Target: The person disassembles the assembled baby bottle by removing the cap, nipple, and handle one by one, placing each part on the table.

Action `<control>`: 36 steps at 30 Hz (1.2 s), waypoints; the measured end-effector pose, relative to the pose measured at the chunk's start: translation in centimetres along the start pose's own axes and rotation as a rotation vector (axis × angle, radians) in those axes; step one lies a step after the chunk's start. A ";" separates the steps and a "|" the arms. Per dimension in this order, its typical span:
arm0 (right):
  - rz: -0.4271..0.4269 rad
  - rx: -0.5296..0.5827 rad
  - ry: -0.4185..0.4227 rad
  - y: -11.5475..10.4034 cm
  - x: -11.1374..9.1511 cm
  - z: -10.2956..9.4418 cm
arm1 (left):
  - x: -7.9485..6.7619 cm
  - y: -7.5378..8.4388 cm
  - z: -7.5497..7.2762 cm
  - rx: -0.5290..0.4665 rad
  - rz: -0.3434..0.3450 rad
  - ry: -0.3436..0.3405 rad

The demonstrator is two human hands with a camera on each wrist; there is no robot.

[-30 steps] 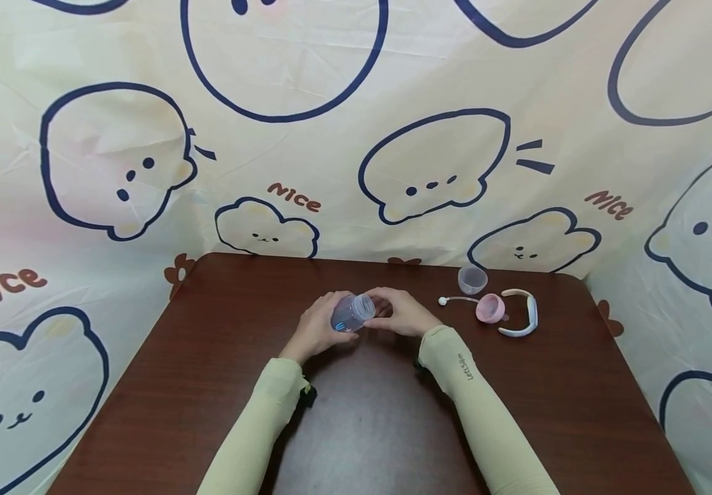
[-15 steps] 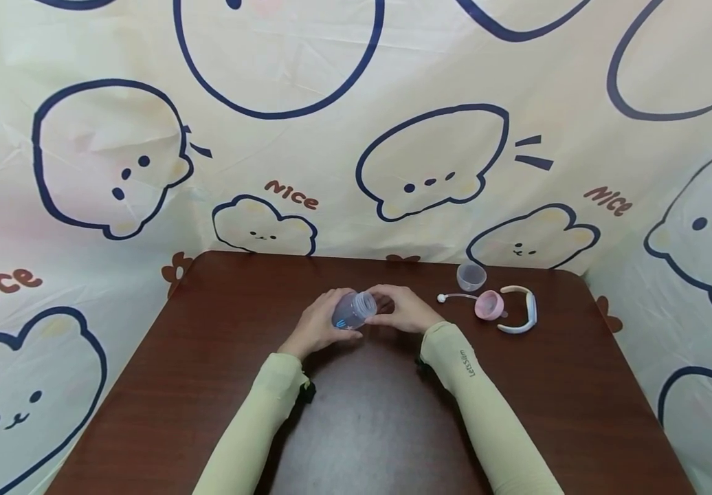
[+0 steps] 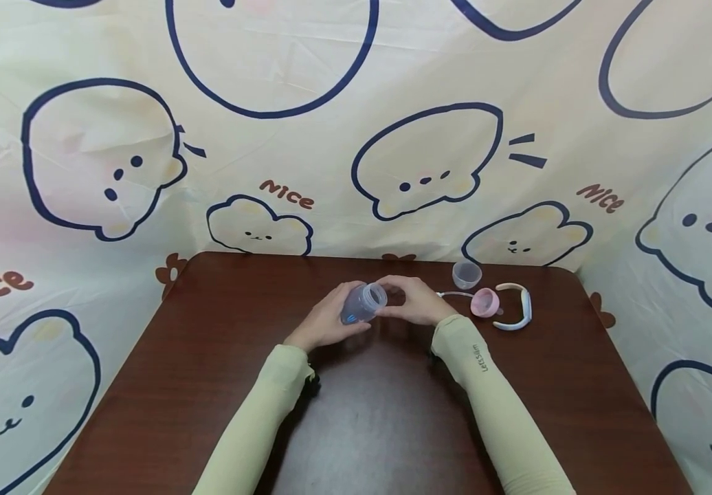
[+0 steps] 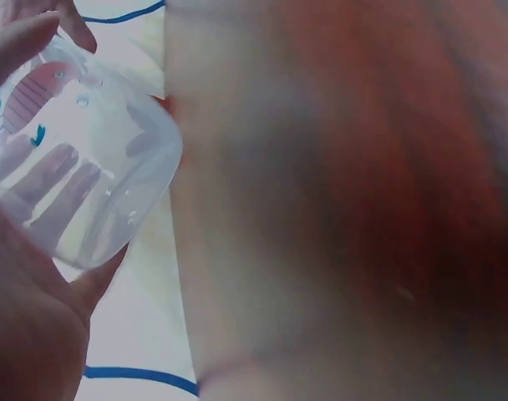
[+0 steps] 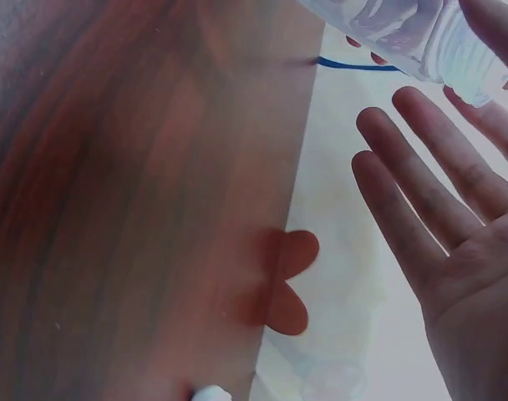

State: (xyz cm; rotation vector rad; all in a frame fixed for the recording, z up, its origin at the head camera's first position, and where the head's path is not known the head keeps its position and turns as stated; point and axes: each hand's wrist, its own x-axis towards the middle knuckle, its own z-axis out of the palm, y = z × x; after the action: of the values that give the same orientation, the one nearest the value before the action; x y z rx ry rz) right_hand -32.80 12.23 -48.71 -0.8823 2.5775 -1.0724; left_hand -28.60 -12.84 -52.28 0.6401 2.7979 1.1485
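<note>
A clear, wide-necked baby bottle [image 3: 356, 306] with a small blue and pink print is held above the table, its open threaded mouth tilted up to the right. My left hand [image 3: 326, 319] grips the bottle body, fingers behind and thumb in front; they show through the clear wall in the left wrist view. At the neck [image 5: 467, 63], the thumb and index finger of my right hand [image 3: 416, 301] pinch it from two sides. The other right fingers [image 5: 434, 180] stretch out straight, apart from the bottle.
Right of the hands on the brown table [image 3: 356, 426] lie a pink bottle collar [image 3: 484, 302] with a thin straw, a clear cup-shaped cap [image 3: 466, 275] and a curved white and blue handle [image 3: 521, 308]. A printed cloth [image 3: 319, 165] hangs behind the table.
Both hands and the bottle have shifted slightly right and up in the head view. The bottle's mouth has turned more toward the camera. The grips look the same.
</note>
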 end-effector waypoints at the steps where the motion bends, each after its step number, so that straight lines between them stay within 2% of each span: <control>1: 0.005 0.003 0.003 0.0 -0.1 -0.2 | 0.1 0.2 0.0 -0.012 0.000 -0.007; 6: -0.001 0.021 0.017 0.1 -0.6 -1.2 | 1.0 1.0 0.0 -0.036 0.013 -0.019; 12: -0.019 0.010 0.052 0.5 -1.0 -1.9 | 1.7 1.8 0.2 0.003 0.031 -0.008; 22: 0.026 -0.034 0.121 0.4 -1.4 -3.0 | 3.3 2.6 1.6 0.019 0.055 0.076; 29: 0.042 0.002 0.148 0.3 -1.4 -3.6 | 4.1 3.3 2.2 -0.034 0.023 0.097; 36: 0.075 0.028 0.164 0.5 -1.4 -4.2 | 4.6 4.0 2.5 -0.155 -0.044 0.118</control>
State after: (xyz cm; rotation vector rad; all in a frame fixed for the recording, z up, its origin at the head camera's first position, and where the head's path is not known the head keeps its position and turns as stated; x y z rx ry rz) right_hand -33.57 15.77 -46.15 -0.7123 2.6957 -1.2032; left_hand -30.85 -6.83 -50.85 0.5104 2.7643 1.4212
